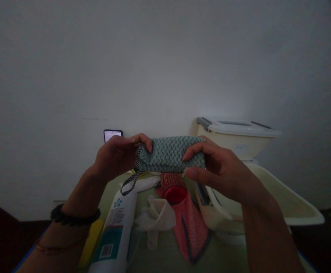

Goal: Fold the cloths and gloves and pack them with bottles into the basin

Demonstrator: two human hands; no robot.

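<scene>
A folded pale green textured cleaning cloth is held up level between my two hands, above the table. A black-and-white trim runs along its left end, and a hanging loop of the same pattern dangles below. My left hand grips the trimmed left end, fingers curled over the top. On the right end, my right hand presses its fingers over the front face, thumb near the lower edge. Part of the cloth's back is hidden from view.
Below lie a white-and-teal bottle, a crumpled white glove-like item, a red patterned cloth and a yellow item. An open cream bin and a lidded box stand right. A phone leans against the wall.
</scene>
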